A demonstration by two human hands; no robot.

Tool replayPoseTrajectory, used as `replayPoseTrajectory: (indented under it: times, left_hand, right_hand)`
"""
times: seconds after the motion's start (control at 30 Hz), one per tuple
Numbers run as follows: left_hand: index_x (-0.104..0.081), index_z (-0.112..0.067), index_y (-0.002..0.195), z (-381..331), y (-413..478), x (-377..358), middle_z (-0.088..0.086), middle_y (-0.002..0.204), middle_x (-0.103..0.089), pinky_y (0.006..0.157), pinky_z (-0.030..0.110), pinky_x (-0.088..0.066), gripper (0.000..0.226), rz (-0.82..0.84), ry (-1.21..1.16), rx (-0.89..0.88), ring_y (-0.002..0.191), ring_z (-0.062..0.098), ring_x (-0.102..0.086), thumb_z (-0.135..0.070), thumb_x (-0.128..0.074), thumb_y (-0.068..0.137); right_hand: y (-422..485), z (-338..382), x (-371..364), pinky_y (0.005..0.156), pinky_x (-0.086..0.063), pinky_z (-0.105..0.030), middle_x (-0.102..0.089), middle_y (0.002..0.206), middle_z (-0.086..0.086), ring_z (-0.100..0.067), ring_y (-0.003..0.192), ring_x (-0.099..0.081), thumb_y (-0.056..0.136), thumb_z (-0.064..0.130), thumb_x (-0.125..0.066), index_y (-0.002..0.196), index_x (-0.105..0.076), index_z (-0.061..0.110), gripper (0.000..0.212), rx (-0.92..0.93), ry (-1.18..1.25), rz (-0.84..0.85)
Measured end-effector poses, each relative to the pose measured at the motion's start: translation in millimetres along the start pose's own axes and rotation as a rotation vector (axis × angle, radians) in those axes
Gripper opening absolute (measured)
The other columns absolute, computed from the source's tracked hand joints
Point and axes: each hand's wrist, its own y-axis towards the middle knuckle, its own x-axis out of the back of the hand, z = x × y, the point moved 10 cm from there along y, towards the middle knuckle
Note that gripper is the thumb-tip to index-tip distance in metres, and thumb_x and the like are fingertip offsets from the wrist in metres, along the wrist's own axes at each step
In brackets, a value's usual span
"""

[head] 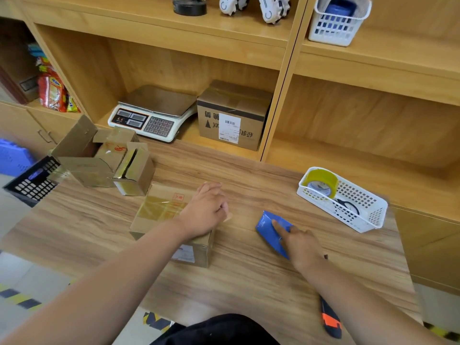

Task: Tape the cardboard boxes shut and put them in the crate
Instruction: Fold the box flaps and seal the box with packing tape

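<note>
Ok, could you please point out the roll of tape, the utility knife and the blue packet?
roll of tape [323,177]: head view, on its yellow outer band.
utility knife [329,319]: head view, on its orange section.
blue packet [265,226]: head view, on its bare upper end.

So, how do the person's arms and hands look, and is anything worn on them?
Both are bare. The left arm and the right arm show no sleeve up to the frame edge. The left hand and the right hand have no glove, and no watch, ring or bracelet is visible. The only clothing in view is a black garment at the bottom edge.
</note>
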Motion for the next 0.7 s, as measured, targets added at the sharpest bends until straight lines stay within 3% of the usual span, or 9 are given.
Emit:
replayPoseTrajectory:
  times: [0.1,0.2,0.3,0.37,0.4,0.53,0.63,0.7]
  left_hand:
    - [-0.059,-0.023,0.069,4,-1,4,-0.014,0.1,-0.054,0.112,0.026,-0.012,0.023,0.002,-0.163,0.058,0.134,0.009,-0.026,-0.012,-0.057,0.089]
    - [-0.061,-0.019,0.071,5,-2,3,-0.012,0.101,-0.055,0.107,0.016,-0.007,0.02,0.007,-0.152,0.068,0.135,0.008,-0.025,-0.01,-0.057,0.089]
    - [-0.061,-0.02,0.073,7,-2,2,-0.012,0.103,-0.054,0.106,0.012,-0.001,0.02,0.022,-0.13,0.066,0.136,0.007,-0.023,-0.01,-0.057,0.089]
    - [-0.059,-0.022,0.072,5,-1,2,-0.012,0.104,-0.054,0.11,0.017,0.0,0.021,0.024,-0.118,0.06,0.137,0.008,-0.023,-0.009,-0.057,0.089]
    - [-0.059,-0.022,0.073,5,0,3,-0.011,0.104,-0.053,0.111,0.019,-0.001,0.021,0.02,-0.103,0.051,0.138,0.009,-0.023,-0.008,-0.057,0.088]
    - [-0.062,-0.018,0.075,4,-1,5,-0.01,0.104,-0.052,0.105,0.012,-0.003,0.018,0.011,-0.069,0.029,0.138,0.012,-0.024,-0.005,-0.056,0.087]
    - [-0.065,-0.012,0.08,3,-1,5,-0.005,0.108,-0.055,0.102,0.006,0.001,0.015,0.025,-0.068,0.029,0.138,0.013,-0.023,-0.006,-0.055,0.088]
    - [-0.067,-0.009,0.086,2,0,6,0.0,0.119,-0.056,0.105,0.011,-0.004,0.018,0.04,-0.04,0.03,0.139,0.014,-0.021,-0.006,-0.05,0.091]
  right_hand:
    - [0,6,-27,0.067,-0.034,-0.03,-0.054,0.122,0.0,-0.024,0.096,-0.061,0.096,0.02,-0.041,0.15,-0.001,0.04,0.07,0.003,0.032,0.061]
    - [-1,13,-26,0.07,-0.035,-0.027,-0.056,0.12,0.0,-0.023,0.104,-0.058,0.094,0.019,-0.042,0.15,-0.012,0.038,0.066,-0.005,0.061,0.043]
    - [-10,32,25,0.094,-0.033,-0.034,-0.056,0.126,-0.006,-0.028,0.12,-0.048,0.092,0.03,-0.055,0.131,-0.056,0.029,0.038,0.04,0.282,-0.278]
    - [-24,49,67,0.087,-0.032,-0.036,-0.067,0.105,-0.003,-0.027,0.105,-0.053,0.087,0.033,-0.066,0.102,-0.074,0.026,0.019,0.053,0.621,-0.511]
    - [-26,57,80,0.083,-0.03,-0.034,-0.068,0.096,0.003,-0.023,0.099,-0.052,0.086,0.036,-0.067,0.092,-0.075,0.027,0.014,0.032,0.739,-0.554]
    - [-17,88,80,0.077,-0.018,-0.03,-0.063,0.089,0.014,-0.011,0.098,-0.038,0.084,0.052,-0.06,0.076,-0.069,0.03,0.025,-0.155,1.041,-0.41]
    - [-17,90,73,0.069,-0.011,-0.026,-0.062,0.086,0.012,-0.008,0.094,-0.036,0.084,0.045,-0.064,0.069,-0.066,0.023,0.026,-0.26,1.154,-0.411]
    - [-18,90,70,0.069,-0.011,-0.026,-0.061,0.084,0.011,-0.005,0.088,-0.032,0.083,0.041,-0.066,0.067,-0.067,0.02,0.026,-0.307,1.165,-0.426]
